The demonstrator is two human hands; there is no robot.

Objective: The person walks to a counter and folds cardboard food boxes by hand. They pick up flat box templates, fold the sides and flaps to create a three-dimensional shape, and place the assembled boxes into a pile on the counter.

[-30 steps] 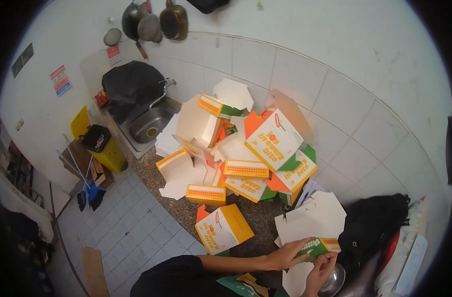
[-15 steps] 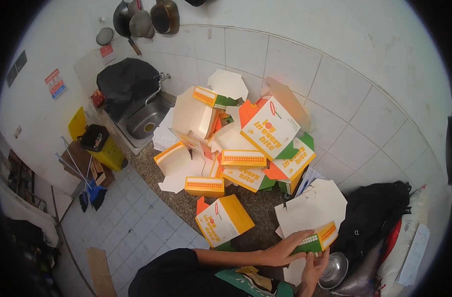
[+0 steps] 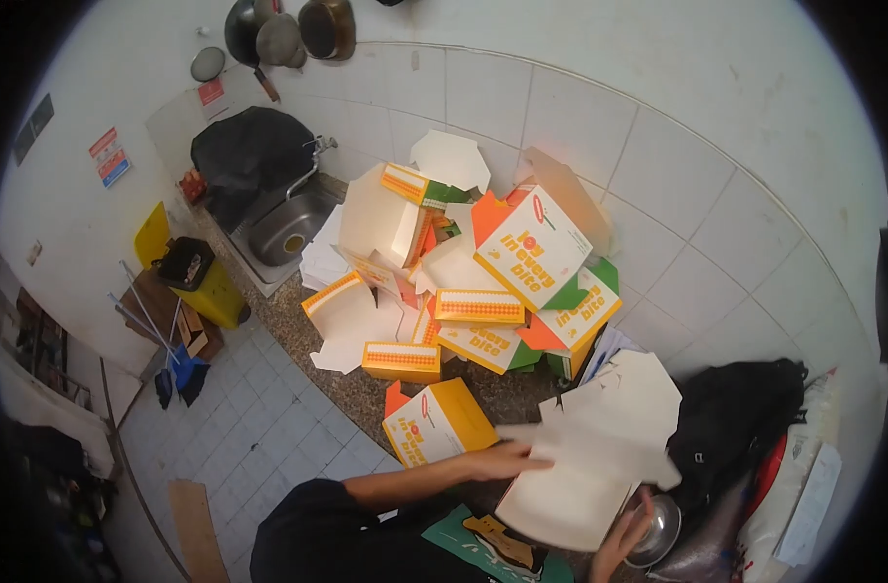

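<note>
A food carton [image 3: 572, 496] with its plain white inside facing up lies between my hands, near the front of the counter. My left hand [image 3: 510, 461], slightly blurred, reaches across to its upper left edge with the fingers stretched out. At the lower right side, my right hand [image 3: 631, 534] grips the carton's edge, its fingers partly hidden. Just beyond lies a white carton blank [image 3: 614, 403], overlapped by the one in my hands. A folded yellow and white carton [image 3: 439, 423] stands to the left of my left hand.
Several printed cartons [image 3: 536, 243] are heaped on the granite counter [image 3: 357, 394] against the tiled wall. A metal bowl [image 3: 658, 532] and a black bag [image 3: 735, 418] sit on the right. A sink [image 3: 279, 233] and a yellow bin [image 3: 216, 291] are at the left.
The carton in my hands was folded with its green and yellow side showing; now it is spread with its white inside up. My left hand has moved left, away from my right.
</note>
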